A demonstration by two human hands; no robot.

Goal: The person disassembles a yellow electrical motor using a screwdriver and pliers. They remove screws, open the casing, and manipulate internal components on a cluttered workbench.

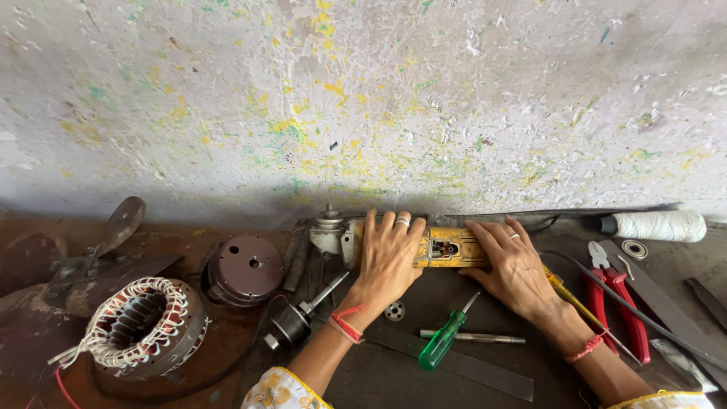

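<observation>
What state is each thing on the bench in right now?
Yellow angle grinder body: lying sideways, side opening exposed.
Left hand: flat on grinder.
Right hand: flat on grinder.
Green-handled screwdriver: lying loose.
Red-handled pliers: lying, handles spread.
Copper-wound stator: out of housing.

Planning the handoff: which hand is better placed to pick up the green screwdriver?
Probably the right hand. Both hands rest flat on the yellow angle grinder, but the green screwdriver lies with its tip pointing up just below the right hand's palm. The left hand would have to cross over.
</observation>
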